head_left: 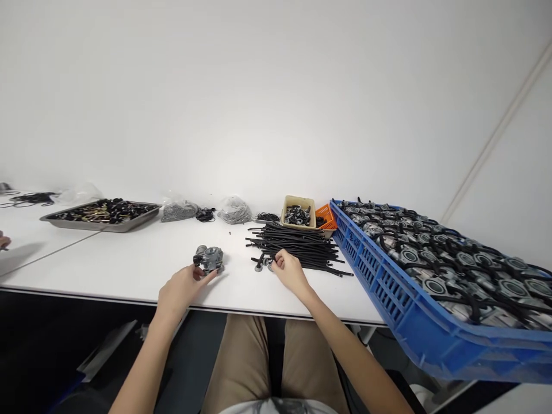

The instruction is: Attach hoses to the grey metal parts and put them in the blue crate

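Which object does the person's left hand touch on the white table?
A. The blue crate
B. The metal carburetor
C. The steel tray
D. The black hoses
B. The fingers of the left hand rest against the metal carburetor, which sits apart from the black hoses.

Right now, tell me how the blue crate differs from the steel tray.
The blue plastic crate has slotted walls; the steel tray has plain, shallow sides. The crate sits at right, jutting past the table edge; the tray sits far left. The crate holds rows of carburetors with black hoses; the tray holds a heap of black and brass parts. Both are rectangular and full.
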Demonstrator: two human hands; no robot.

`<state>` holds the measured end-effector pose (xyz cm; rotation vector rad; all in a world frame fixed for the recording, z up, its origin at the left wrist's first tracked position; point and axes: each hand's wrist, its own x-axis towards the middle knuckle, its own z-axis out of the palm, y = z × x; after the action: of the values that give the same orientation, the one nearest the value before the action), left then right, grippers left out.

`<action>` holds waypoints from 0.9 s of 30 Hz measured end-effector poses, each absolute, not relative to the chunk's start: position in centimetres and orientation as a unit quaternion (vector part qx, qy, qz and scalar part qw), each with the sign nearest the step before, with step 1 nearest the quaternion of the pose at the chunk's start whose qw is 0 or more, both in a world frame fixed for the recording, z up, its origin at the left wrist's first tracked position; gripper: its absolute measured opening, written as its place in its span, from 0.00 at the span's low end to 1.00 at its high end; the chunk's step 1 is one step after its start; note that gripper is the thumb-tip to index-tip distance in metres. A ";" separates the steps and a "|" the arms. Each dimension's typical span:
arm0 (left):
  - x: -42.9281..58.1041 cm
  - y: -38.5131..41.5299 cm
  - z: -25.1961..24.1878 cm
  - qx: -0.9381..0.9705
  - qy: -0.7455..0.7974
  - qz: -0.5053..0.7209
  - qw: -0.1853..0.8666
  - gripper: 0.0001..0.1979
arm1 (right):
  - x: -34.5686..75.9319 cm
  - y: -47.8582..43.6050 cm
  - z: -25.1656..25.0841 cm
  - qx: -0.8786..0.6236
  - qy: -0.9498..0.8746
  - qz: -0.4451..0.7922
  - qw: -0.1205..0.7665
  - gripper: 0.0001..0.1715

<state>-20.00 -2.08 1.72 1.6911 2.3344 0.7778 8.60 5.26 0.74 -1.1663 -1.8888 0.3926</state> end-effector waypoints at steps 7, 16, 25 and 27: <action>-16.8 -1.9 0.8 0.542 0.801 0.254 0.014 0.24 | 12.8 2.1 1.2 -0.453 -0.717 0.212 0.485 0.04; -13.9 -4.6 -0.8 0.608 0.705 0.284 -0.228 0.13 | 16.1 1.4 -0.5 -0.459 -0.642 0.247 0.562 0.07; -3.3 -2.8 2.8 0.735 0.517 0.375 -0.225 0.15 | 15.5 1.6 -0.2 -0.389 -0.596 0.322 0.624 0.09; -1.2 -1.9 3.3 0.735 0.512 0.397 -0.200 0.17 | 15.5 1.7 0.1 -0.365 -0.580 0.336 0.646 0.09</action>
<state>-1.18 -1.94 3.30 2.6579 1.8525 1.4362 15.48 1.69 0.13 -0.8298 -1.3191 0.7641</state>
